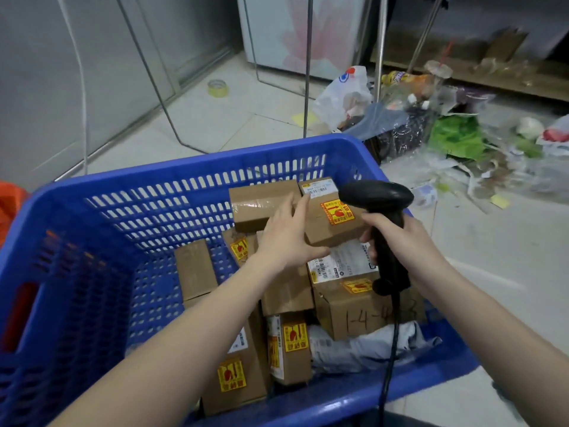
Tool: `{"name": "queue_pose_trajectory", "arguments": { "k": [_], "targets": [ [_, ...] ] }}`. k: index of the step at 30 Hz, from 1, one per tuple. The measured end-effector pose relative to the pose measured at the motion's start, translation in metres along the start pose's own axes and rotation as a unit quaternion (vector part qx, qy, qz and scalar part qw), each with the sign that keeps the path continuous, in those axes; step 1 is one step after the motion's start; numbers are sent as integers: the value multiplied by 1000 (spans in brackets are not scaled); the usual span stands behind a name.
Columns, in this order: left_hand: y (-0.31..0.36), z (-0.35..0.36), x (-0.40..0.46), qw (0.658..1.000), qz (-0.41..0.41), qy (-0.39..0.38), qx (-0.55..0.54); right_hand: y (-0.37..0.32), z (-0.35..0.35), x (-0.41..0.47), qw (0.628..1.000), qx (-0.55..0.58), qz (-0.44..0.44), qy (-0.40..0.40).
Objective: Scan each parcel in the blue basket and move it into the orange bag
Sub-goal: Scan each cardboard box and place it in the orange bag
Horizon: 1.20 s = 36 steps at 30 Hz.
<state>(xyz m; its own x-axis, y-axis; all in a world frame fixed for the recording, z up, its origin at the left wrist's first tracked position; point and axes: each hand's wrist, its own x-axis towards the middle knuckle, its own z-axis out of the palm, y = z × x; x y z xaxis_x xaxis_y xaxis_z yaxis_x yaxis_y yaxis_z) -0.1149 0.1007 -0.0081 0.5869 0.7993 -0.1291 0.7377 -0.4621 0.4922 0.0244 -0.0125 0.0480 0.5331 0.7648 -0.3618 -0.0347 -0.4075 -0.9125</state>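
The small cardboard parcel [331, 215] under my left hand [288, 237] sits on top of the heap at the far right of the blue basket [129, 192], its white label and yellow fragile sticker facing up. I judge it light and stiff, with taped faces that could slide a little, and the sticker warns me not to squeeze hard. The best hold looks to be across its short sides, thumb under the near edge. My left grip is spread wide, fingers along the parcel's left side and thumb at its lower edge, not yet fully closed round it. My right hand [400, 241] is wrapped tight on the handle of the black scanner [380, 211], whose head hovers just over the parcel's label
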Motion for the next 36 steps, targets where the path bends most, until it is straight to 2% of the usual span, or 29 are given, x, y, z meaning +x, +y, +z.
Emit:
{"name": "queue_pose_trajectory", "arguments": {
  "k": [2, 6, 10, 12, 15, 20, 22, 25, 27, 33, 36],
  "targets": [
    [1, 8, 8, 1000, 5, 0, 28, 7, 0, 5, 1000, 19, 6, 1],
    [1, 8, 15, 1000, 5, 2, 10, 10, 0, 9, 999, 44, 6, 0],
    [-1, -29, 3, 997, 14, 45, -58, -3, 4, 4, 997, 71, -15, 6],
    [-5, -57, -7, 992, -6, 52, -117, -16, 10, -2, 996, 85, -22, 8],
    [-11, -99, -29, 967, -48, 40, -246, -42, 23, -16, 994, 97, -40, -1],
    [-25, -154, -74, 931, -88, 22, -354, -93, 54, -58, 987, 127, -85, -39],
    [-30, -173, -96, 912, -94, -15, -399, -111, 67, -76, 986, 128, -101, -47],
    [-41, -195, -126, 864, -92, -76, -490, -127, 90, -98, 980, 149, -117, -60],
    [-51, -205, -143, 838, -86, -79, -533, -133, 106, -111, 978, 158, -117, -64],
    [-93, -214, -173, 829, -95, -73, -546, -138, 148, -136, 966, 208, -99, -119],
    [-104, -208, -178, 806, -112, -40, -580, -131, 161, -138, 966, 193, -91, -145]
  ]
}}
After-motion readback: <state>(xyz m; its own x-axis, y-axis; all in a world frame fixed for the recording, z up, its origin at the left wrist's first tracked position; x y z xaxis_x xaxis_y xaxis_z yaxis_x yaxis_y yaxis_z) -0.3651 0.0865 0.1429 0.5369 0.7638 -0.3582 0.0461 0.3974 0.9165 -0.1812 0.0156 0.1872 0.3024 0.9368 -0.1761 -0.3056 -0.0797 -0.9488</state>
